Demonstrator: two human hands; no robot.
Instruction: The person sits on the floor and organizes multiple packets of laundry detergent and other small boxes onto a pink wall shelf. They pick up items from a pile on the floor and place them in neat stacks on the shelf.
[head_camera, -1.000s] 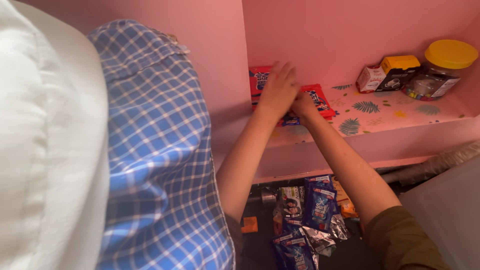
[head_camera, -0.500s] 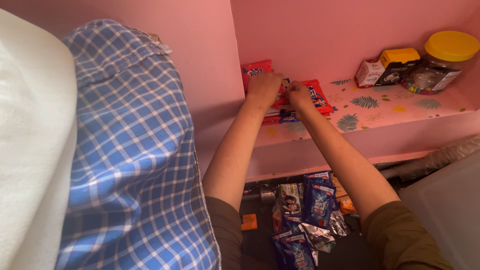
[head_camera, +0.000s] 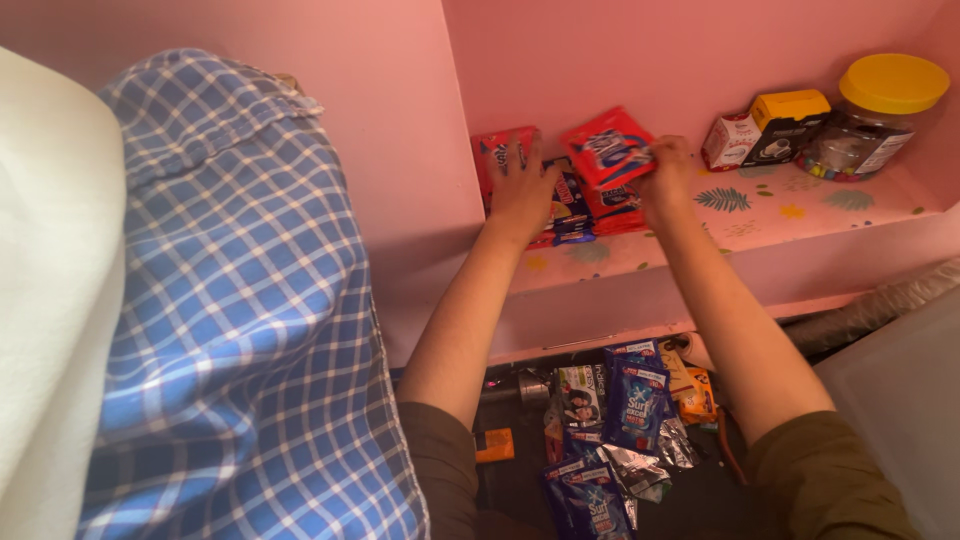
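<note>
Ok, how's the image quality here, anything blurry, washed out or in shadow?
Head view: the white cloth at the left edge is close, soft and bright, nearly washed out; the blue checked fabric beside it is fairly sharp. The right hand and its red packet are slightly blurred. The pink shelf is evenly lit; the floor around the blue sachets lies in dark shadow.

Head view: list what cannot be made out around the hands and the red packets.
- Stack of packets: its count is hidden by the left hand and the lifted red packet.
- Right hand: its grip is partly hidden behind that packet.
- Jar: contents too small.
- Blue sachets: partly blocked by both forearms.
</note>
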